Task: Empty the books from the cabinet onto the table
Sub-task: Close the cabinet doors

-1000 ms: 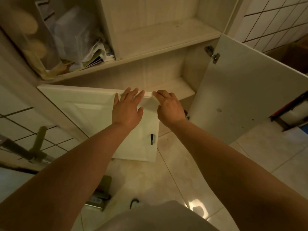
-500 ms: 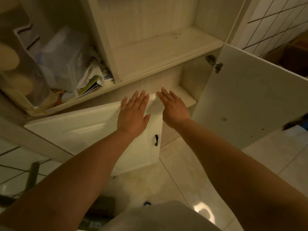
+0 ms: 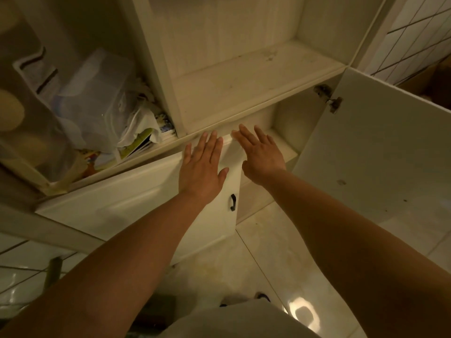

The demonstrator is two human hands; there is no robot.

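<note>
One head-worn wide-angle view looks forward and steeply down along both forearms, close to the cabinet (image 3: 244, 98). Shelves fill 12 o'clock, the open door (image 3: 380, 152) stands at 3 o'clock, the tiled floor (image 3: 273, 259) lies at 6 o'clock. No second view shares the scene.

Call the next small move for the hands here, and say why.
Probably finish pushing the left door shut, then swing the right door closed. Both hands are flat and empty, left hand on that door's face, right hand at its top corner, and it sits slightly ajar. The open lower compartment and the shelf above show no books.
</note>
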